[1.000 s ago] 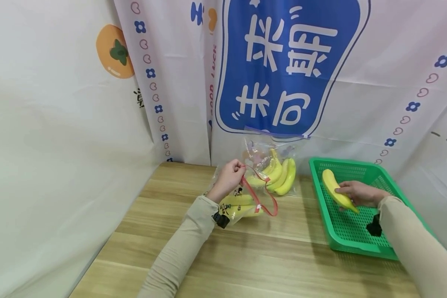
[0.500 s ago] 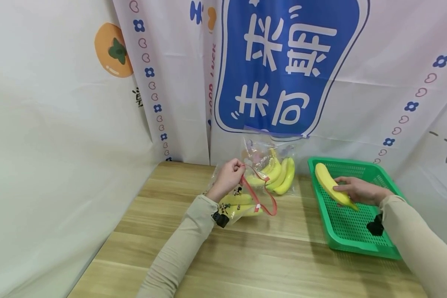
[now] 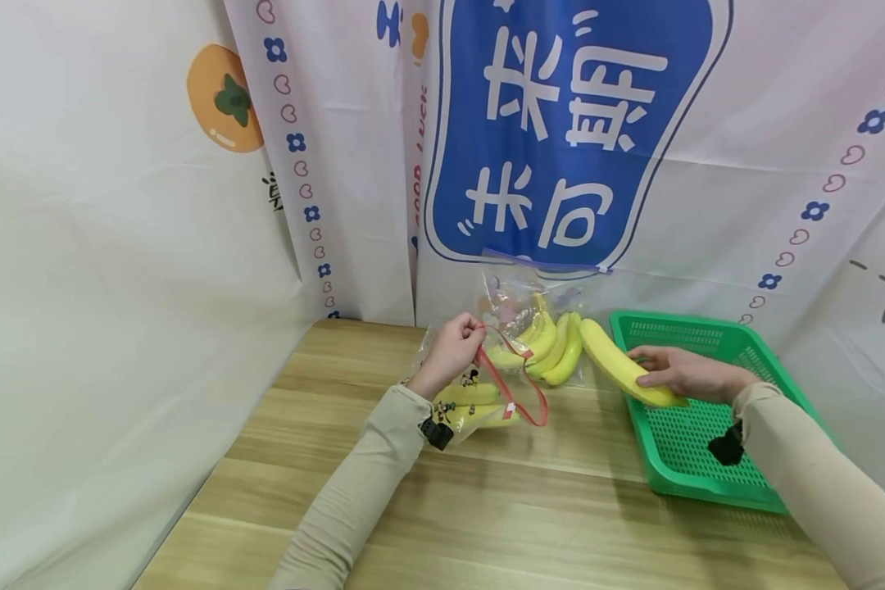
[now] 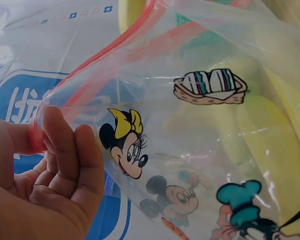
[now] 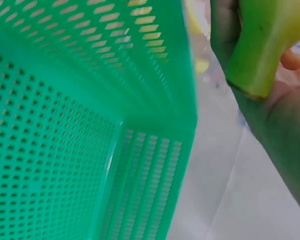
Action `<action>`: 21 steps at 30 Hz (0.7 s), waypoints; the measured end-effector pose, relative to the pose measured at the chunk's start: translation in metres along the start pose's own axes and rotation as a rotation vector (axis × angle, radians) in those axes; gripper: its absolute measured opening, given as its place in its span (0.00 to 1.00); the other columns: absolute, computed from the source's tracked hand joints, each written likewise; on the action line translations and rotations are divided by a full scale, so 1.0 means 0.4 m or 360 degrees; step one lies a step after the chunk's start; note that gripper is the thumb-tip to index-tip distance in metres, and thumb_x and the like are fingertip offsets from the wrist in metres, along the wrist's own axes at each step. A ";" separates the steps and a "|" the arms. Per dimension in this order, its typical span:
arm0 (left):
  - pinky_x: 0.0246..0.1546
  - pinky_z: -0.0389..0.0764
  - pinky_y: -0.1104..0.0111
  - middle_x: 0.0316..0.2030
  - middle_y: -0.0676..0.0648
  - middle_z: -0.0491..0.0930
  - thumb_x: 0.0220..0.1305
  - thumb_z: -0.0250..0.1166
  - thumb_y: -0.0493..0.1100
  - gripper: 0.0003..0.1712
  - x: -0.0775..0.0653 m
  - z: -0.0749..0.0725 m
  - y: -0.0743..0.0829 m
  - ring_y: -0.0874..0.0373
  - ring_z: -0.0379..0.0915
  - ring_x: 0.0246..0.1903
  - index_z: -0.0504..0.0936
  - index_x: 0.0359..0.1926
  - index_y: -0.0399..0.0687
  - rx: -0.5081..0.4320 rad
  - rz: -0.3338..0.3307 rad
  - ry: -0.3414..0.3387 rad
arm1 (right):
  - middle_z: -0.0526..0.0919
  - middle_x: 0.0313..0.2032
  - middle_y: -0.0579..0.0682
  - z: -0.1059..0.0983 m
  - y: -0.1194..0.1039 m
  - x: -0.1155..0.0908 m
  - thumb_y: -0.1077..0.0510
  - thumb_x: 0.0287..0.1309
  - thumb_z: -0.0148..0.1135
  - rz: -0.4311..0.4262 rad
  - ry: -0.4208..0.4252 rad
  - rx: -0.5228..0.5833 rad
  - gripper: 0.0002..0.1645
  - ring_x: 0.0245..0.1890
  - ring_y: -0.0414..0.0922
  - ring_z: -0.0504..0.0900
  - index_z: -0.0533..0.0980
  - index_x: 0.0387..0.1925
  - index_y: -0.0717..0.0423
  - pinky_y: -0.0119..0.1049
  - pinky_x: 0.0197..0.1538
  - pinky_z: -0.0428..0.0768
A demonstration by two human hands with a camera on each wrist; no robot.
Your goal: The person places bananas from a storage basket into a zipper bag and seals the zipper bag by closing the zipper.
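Note:
My left hand (image 3: 451,348) pinches the red zip edge of a clear zip bag (image 4: 155,155) printed with cartoon figures. The bag's mouth gapes to the right, and yellow bananas (image 3: 479,414) lie inside it. With my right hand (image 3: 686,375) I grip a single banana (image 3: 614,362) by its stem half. It is tilted over the left rim of a green plastic basket (image 3: 708,489), its far end pointing toward the bags. The right wrist view catches the banana's green stem end (image 5: 255,60) against the palm.
Behind the red-edged bag, a second clear bag with a purple zip (image 3: 553,266) leans on the printed curtain (image 3: 369,197), with several bananas (image 3: 564,356) in it. All stands on a wood-grain table (image 3: 560,508). White cloth (image 3: 118,270) hangs at the left.
My right hand has carried the banana up and left, from over the basket's inside to past its left rim. The left hand holds the bag edge in the same place.

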State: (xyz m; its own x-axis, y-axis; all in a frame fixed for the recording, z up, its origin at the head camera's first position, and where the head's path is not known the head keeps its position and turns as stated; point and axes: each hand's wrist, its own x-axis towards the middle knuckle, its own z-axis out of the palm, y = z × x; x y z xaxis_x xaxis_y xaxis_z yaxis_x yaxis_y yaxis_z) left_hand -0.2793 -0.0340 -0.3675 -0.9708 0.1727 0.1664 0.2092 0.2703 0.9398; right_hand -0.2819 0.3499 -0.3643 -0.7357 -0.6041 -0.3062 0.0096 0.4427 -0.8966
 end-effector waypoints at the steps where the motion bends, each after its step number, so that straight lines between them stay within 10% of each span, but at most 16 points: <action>1: 0.20 0.75 0.70 0.21 0.47 0.73 0.69 0.53 0.40 0.07 0.001 0.000 0.000 0.58 0.71 0.18 0.75 0.38 0.41 -0.0003 0.0003 -0.0003 | 0.74 0.48 0.62 0.007 -0.008 0.002 0.58 0.65 0.55 -0.0008 -0.0003 -0.0036 0.35 0.38 0.50 0.78 0.53 0.66 0.66 0.44 0.40 0.79; 21: 0.21 0.75 0.70 0.20 0.47 0.72 0.68 0.53 0.38 0.06 0.001 -0.005 0.001 0.57 0.71 0.17 0.75 0.37 0.40 -0.0052 0.0010 -0.0009 | 0.75 0.49 0.60 0.088 -0.101 0.052 0.63 0.56 0.63 -0.0263 -0.0246 -0.0290 0.31 0.47 0.54 0.75 0.68 0.62 0.61 0.43 0.47 0.76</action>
State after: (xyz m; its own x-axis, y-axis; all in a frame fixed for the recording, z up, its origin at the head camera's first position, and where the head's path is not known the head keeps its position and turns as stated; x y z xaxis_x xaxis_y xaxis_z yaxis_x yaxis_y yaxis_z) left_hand -0.2797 -0.0355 -0.3664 -0.9688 0.1799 0.1706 0.2112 0.2381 0.9480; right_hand -0.2738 0.2961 -0.3455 -0.6050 -0.7657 -0.2184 -0.2339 0.4331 -0.8705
